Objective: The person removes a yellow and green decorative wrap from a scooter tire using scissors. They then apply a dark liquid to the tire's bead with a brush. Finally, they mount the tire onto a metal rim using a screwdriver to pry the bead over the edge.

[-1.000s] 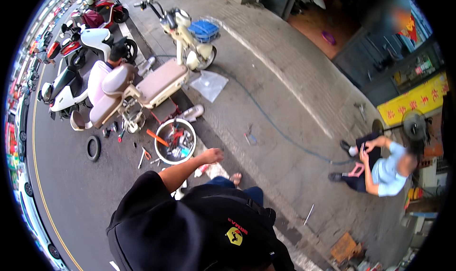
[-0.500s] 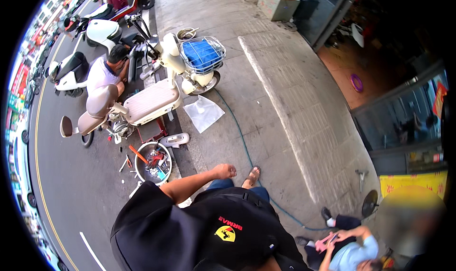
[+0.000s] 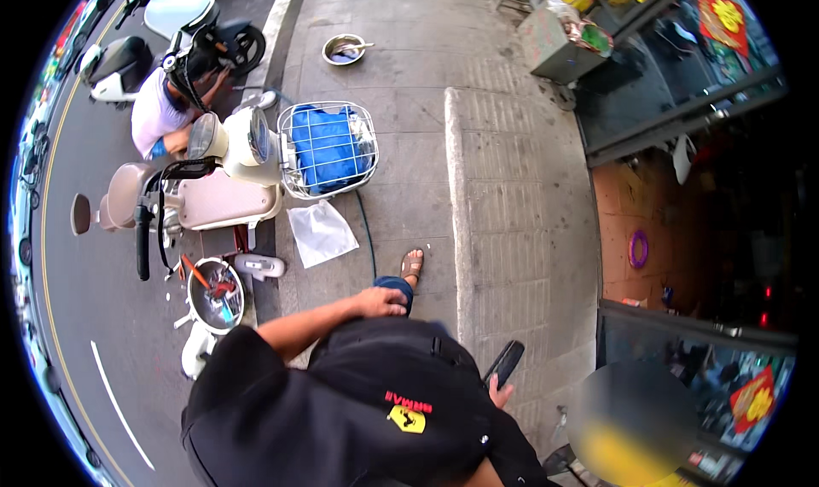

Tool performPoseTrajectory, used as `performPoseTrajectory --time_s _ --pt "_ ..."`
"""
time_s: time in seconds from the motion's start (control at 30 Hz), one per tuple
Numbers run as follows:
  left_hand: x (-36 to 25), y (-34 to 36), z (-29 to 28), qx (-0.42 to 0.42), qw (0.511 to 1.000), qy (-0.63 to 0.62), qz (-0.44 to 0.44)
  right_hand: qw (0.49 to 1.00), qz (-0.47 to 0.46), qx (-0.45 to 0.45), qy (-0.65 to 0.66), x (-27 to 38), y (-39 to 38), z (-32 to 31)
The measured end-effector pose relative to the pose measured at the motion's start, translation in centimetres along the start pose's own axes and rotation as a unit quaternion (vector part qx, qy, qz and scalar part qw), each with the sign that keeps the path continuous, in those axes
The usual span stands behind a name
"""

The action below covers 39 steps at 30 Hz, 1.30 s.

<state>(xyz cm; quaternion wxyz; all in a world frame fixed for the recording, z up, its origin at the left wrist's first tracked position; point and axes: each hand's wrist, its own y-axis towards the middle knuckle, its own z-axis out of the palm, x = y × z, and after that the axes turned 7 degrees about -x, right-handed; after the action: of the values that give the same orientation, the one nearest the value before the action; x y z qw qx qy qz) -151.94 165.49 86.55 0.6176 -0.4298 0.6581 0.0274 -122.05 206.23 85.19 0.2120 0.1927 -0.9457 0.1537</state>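
Observation:
My left hand hangs in front of my body, above the leg of my blue shorts. Its fingers are curled in, and nothing shows in them. At my right side, my right hand is partly hidden behind my black shirt. A black elongated object sticks up from it; its kind is unclear. Ahead to the left stands a cream electric scooter with a blue-filled wire basket and black handlebars. A metal basin of tools, including an orange-handled one, lies by the scooter's near side.
A person in a light shirt crouches beyond the scooter. A white plastic sheet and a green hose lie on the pavement. A second basin stands farther off. A raised kerb runs before the shop doorway.
The view has shifted, bringing the scooter's handlebars closer. My right hand and the black object have come into view. The seated person at lower right has left the picture. My left hand stays curled.

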Motion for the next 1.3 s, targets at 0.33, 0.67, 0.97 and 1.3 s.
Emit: performPoseTrajectory --time_s 0.33,0.67,0.97,1.3 --pt "-7.3 19.3 -20.1 -0.156 0.986 -0.030 -0.053 0.994 -0.106 0.018 -0.027 40.5 28.8 8.3" --pt "-18.2 38.7 -49.0 -0.266 0.848 -0.439 -0.128 0.950 -0.219 0.218 -0.054 88.8 48.6 29.5" --pt "-12.3 46.6 -78.8 -0.340 0.664 -0.646 -0.161 0.832 -0.438 0.309 -0.141 130.4 43.6 54.3" --pt "-7.3 47.1 -103.3 -0.358 0.525 -0.757 -0.155 0.700 -0.522 0.479 -0.091 167.5 26.4 79.1"
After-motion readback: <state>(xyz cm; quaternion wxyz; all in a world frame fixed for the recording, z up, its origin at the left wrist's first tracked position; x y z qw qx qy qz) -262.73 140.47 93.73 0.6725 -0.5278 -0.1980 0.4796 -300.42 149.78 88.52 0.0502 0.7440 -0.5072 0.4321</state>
